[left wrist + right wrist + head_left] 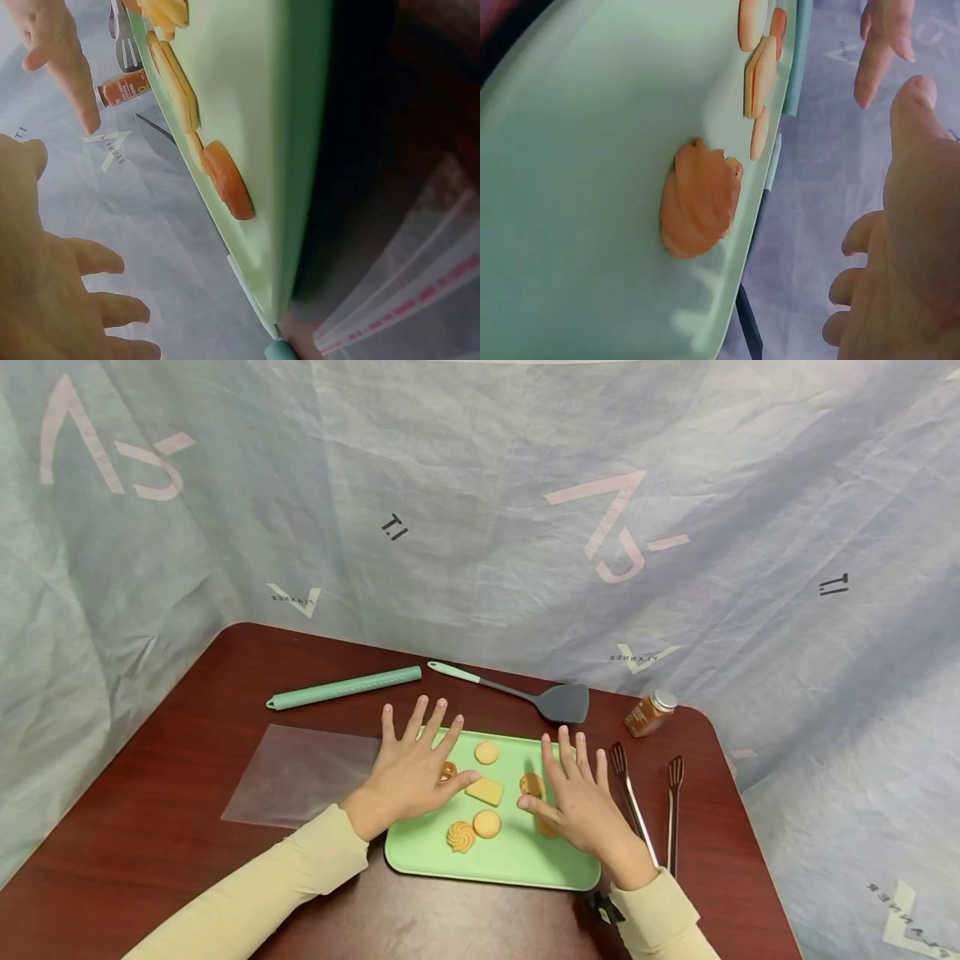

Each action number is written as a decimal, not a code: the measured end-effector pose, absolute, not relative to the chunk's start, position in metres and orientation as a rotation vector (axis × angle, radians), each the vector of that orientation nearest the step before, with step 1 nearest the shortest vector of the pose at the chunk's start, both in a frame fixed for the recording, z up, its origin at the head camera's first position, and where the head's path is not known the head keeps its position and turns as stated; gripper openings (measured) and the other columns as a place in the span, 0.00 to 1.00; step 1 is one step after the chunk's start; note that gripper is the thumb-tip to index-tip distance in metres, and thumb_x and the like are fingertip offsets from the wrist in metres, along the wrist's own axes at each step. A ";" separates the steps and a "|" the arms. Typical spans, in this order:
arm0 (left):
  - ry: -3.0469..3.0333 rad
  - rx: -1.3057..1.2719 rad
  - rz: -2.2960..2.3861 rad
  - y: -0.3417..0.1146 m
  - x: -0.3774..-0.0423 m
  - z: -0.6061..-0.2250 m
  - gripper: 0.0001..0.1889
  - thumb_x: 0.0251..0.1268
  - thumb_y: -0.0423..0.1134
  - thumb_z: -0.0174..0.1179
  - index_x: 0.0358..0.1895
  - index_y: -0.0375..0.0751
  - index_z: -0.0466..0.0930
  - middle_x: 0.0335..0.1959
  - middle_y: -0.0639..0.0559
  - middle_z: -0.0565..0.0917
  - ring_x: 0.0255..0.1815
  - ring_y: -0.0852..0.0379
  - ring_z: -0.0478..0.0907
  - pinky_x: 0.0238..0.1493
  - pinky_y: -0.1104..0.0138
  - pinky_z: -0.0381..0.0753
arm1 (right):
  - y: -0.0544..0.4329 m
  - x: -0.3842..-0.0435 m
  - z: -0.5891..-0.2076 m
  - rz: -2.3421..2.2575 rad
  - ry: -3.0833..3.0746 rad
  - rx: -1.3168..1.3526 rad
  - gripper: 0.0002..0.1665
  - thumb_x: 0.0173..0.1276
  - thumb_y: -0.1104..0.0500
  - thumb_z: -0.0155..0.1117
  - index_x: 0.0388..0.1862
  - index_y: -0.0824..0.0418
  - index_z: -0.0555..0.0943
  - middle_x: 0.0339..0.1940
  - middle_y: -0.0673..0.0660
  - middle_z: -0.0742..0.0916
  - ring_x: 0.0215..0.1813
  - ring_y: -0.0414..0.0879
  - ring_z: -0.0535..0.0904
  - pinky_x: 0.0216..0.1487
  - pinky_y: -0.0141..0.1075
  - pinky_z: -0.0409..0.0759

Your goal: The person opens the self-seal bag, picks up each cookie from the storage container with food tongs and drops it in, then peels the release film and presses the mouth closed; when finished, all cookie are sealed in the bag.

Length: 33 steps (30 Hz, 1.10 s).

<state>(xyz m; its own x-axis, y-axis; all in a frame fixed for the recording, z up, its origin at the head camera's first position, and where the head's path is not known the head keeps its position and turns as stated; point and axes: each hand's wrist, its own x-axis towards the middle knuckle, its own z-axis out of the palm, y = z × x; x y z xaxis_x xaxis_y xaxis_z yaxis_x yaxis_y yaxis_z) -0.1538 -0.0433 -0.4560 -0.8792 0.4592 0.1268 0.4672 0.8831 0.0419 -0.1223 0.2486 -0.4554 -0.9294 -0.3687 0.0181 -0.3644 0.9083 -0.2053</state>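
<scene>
Both hands hover with spread fingers over a light green tray (pixel 517 864) that holds several cookies. My left hand (pixel 411 777) is above the tray's left side, partly covering a pretzel-shaped cookie (pixel 447 772). Near its thumb tip is a rectangular cookie (pixel 485 791). My right hand (pixel 588 806) is over the right side, partly hiding a brown-topped cookie (pixel 532 785) and another below it. Between the hands sit a round cookie (pixel 487 752) at the back, and a second round cookie (pixel 487 824) beside a swirled cookie (pixel 461 837) toward the front. Neither hand holds anything.
A clear plastic bag (pixel 300 777) lies left of the tray. Behind are a green rolled tube (pixel 345 687) and a grey spatula (pixel 562 702). At right stand a lidded jar (pixel 649 714) and metal tongs (pixel 673 810). A curtain (pixel 480 527) hangs behind the table.
</scene>
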 end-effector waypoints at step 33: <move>-2.782 -0.904 -0.938 -0.183 -0.153 -0.473 0.12 0.68 0.44 0.69 0.51 0.45 0.88 0.35 0.63 0.76 0.32 0.57 0.70 0.37 0.62 0.70 | 0.126 -0.150 -0.449 -1.258 2.671 -0.851 0.15 0.69 0.59 0.73 0.52 0.63 0.87 0.39 0.49 0.88 0.37 0.41 0.83 0.39 0.34 0.81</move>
